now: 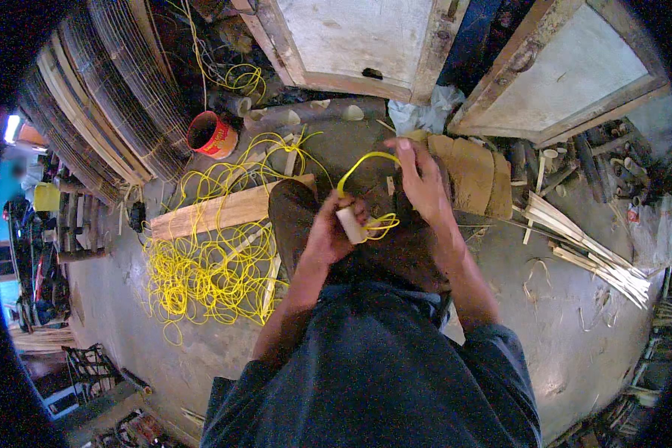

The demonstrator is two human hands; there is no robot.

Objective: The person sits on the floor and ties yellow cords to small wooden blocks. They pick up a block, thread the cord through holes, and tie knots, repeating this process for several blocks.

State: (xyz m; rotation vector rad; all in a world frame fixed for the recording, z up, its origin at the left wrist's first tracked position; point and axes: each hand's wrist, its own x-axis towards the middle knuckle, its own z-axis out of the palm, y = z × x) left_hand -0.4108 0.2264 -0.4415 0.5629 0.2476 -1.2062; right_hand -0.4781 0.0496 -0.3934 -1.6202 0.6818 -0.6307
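Above my lap, my left hand (337, 228) is closed around a small pale block (352, 225) that looks like wood. Yellow cord (360, 163) rises from the top of that hand and arcs over to my right hand (421, 179). My right hand is raised a little farther out, its fingers long and slightly blurred, with the cord running in against them. A short bundle of yellow loops (384, 222) sticks out beside the block. On the floor to my left lies a large loose tangle of the same yellow cord (194, 287).
A wooden plank (231, 207) lies under part of the tangle. Beyond it stands a red bucket (213, 136). Rolled slatted mats (116, 82) lean at the far left. Flattened cardboard (470, 175) and pale split strips (586, 250) lie to the right. Framed panels (358, 41) stand at the back.
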